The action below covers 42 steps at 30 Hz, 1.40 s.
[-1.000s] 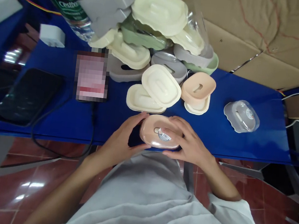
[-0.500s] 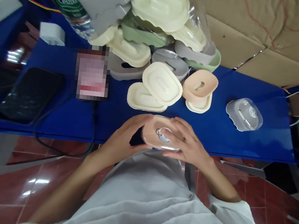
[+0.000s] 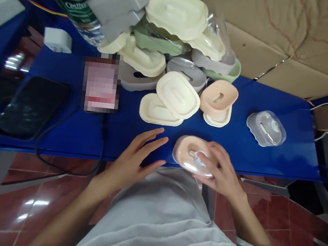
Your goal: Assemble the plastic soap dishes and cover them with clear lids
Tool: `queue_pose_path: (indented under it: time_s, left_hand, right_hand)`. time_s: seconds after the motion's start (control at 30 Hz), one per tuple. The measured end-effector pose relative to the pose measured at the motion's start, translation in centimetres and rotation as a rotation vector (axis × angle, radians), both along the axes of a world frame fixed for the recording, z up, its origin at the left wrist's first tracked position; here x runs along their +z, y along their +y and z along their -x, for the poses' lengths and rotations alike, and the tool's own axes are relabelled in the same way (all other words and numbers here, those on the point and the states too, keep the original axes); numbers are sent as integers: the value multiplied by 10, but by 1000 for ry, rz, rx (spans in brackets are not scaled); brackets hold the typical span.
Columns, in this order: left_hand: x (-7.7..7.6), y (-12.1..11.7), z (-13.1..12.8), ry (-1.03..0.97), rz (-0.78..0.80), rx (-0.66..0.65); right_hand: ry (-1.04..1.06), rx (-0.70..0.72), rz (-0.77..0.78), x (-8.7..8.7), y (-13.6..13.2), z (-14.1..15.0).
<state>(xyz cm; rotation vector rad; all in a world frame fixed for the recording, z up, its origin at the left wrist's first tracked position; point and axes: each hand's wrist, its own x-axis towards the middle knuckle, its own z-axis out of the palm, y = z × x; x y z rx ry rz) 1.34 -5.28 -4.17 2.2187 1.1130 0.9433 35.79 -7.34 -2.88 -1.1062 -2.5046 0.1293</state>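
Observation:
My right hand is wrapped over a peach oval soap box with a clear lid and a round sticker, at the near edge of the blue table. My left hand lies to the left of the box, fingers stretched out and spread, holding nothing. Just beyond my hands sit cream soap box lids and a peach soap box stacked on a cream one.
A heap of cream, grey and green soap boxes fills the back. A grey box with clear lid sits at right. A phone, a cable, a blurred card and a bottle lie left. Cardboard stands behind.
My left hand let go of the peach soap box and opened. My right hand carried the box a little to the right along the table's near edge.

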Motion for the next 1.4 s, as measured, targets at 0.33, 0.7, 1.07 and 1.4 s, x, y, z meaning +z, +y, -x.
queue_pose_path:
  time_s: [0.33, 0.7, 1.07, 1.4]
  left_hand:
    - [4, 31, 6, 348, -75, 188]
    - [3, 4, 23, 367, -253, 151]
    - [-5, -38, 46, 359, -294, 117]
    - [1, -5, 24, 252, -315, 70]
  right_hand:
    - [23, -574, -248, -14, 8, -101]
    - [-18, -249, -123, 31, 92, 58]
    - [-182, 82, -10, 23, 102, 90]
    - [-356, -302, -44, 52, 194, 108]
